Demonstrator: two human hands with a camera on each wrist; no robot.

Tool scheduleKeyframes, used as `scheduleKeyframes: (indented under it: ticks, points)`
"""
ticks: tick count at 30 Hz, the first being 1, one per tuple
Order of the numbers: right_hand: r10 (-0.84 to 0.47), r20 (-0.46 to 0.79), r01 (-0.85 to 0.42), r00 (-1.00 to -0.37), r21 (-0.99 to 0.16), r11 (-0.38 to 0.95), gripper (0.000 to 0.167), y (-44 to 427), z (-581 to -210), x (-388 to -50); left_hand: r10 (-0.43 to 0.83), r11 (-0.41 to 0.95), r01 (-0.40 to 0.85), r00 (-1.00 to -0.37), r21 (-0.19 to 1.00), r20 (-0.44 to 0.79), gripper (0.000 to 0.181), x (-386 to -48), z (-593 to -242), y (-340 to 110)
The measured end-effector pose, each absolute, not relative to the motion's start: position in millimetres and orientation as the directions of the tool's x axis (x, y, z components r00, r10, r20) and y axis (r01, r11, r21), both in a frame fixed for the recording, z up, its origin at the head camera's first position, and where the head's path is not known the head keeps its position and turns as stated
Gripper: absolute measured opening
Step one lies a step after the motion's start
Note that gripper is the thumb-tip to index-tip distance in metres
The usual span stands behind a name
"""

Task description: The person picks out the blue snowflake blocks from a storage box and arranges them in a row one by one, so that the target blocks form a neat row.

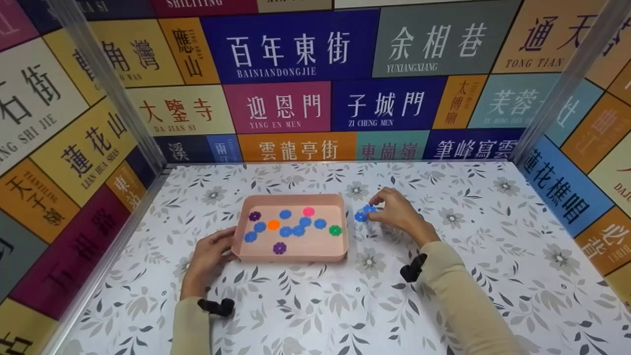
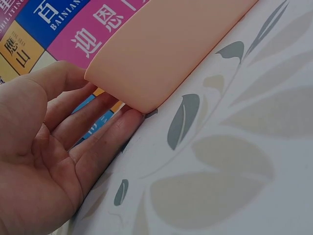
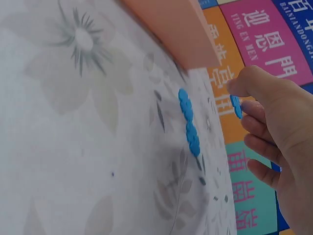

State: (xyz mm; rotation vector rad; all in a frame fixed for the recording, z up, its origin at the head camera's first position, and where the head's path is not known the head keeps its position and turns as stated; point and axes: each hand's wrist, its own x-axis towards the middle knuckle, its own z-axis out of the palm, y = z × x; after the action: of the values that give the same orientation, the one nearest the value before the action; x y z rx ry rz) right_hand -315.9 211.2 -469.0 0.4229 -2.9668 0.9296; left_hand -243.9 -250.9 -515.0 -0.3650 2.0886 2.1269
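A pink tray [image 1: 291, 257] lies on the table with several small flower-shaped plastic pieces inside, mostly blue. At its left side my left hand [image 1: 209, 254] touches the wall near the front corner, fingers loosely bent, as the left wrist view also shows. My right hand [image 1: 398, 214] is to the right of the tray, pinching a blue flower-shaped piece [image 3: 236, 106] between thumb and index finger. Below that hand, two blue flower-shaped pieces [image 3: 190, 125] lie end to end on the table; whether they are linked I cannot tell.
Within the tray are also purple [image 1: 279, 248], orange [image 1: 273, 225], pink [image 1: 308, 211] and green [image 1: 335, 230] pieces. The table [image 1: 315, 305] has a leaf-and-flower cover. Panels with Chinese lettering [image 1: 291, 47] enclose the back and sides.
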Motion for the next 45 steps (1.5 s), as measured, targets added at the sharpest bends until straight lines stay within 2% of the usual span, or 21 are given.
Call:
scheduleKeyframes:
  ticks: [11,23,32,38,45]
  points:
    - [-0.219,0.094,-0.232,-0.971,-0.585,0.777,0.031,240.6,-482.4,-315.5,-0.086,-0.038,-0.284,-0.954,0.958,-0.286,0.046,-243.2,-513.0,-251.2]
    - [-0.170,0.009,-0.140,-0.985,-0.610,0.780,0.035,253.0,-497.7,-316.1,-0.077,-0.015,-0.288,-0.954,0.957,-0.289,0.044,-242.9,-514.3,-251.0]
    - [-0.188,0.017,-0.161,-0.982,-0.593,0.789,0.036,253.3,-500.1,-315.0,-0.061,0.032,-0.251,-0.967,0.968,-0.248,0.045,-243.1,-515.5,-251.6]
    - [-0.214,0.001,-0.165,-0.977,-0.640,0.750,0.042,251.0,-493.3,-314.4,-0.072,0.041,-0.273,-0.960,0.961,-0.270,0.045,-244.8,-515.7,-250.9]
    - [-0.266,0.082,-0.259,-0.961,-0.610,0.749,0.037,234.5,-477.5,-317.6,-0.081,0.031,-0.282,-0.957,0.959,-0.279,0.045,-244.8,-516.1,-252.0]
